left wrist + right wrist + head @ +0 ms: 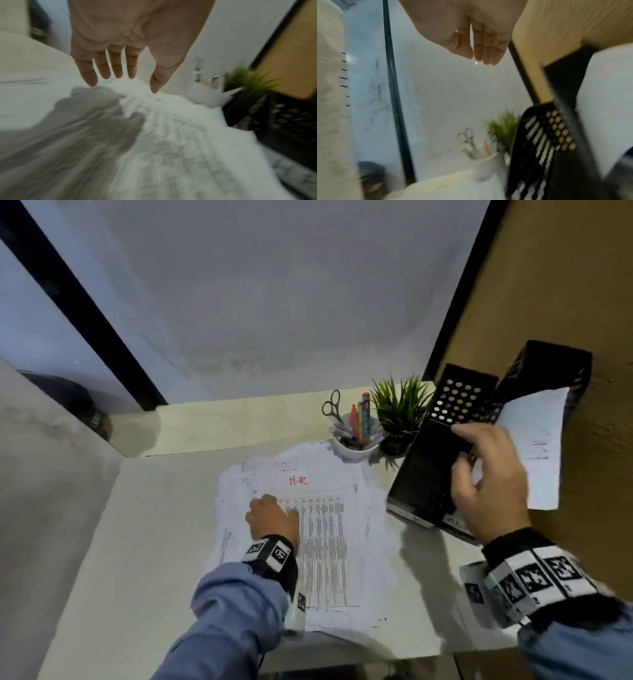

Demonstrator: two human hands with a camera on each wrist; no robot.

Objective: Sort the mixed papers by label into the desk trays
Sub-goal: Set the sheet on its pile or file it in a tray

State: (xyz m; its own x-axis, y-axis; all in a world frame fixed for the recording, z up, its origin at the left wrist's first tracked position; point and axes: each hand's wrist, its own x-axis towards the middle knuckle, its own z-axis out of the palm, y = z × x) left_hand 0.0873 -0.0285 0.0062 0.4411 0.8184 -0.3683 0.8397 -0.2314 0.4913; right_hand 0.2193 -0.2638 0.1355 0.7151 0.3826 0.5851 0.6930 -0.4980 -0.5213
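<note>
A loose pile of printed papers (329,542) lies in the middle of the desk, and its top sheet bears "H.R" in red. My left hand (270,515) rests on the pile's left part; in the left wrist view its straight, spread fingers (106,67) point down at the papers (171,135) and hold nothing. Two black perforated trays (431,467) stand at the right. A white sheet (537,446) sticks out of the far right tray (548,364). My right hand (479,460) hovers over the trays with straight fingers (481,54), apart from that sheet (604,108).
A white cup (356,450) with scissors and pens and a small green plant (400,409) stand behind the pile, beside the trays. A brown wooden panel (565,285) closes the right side. A grey partition (51,474) bounds the left.
</note>
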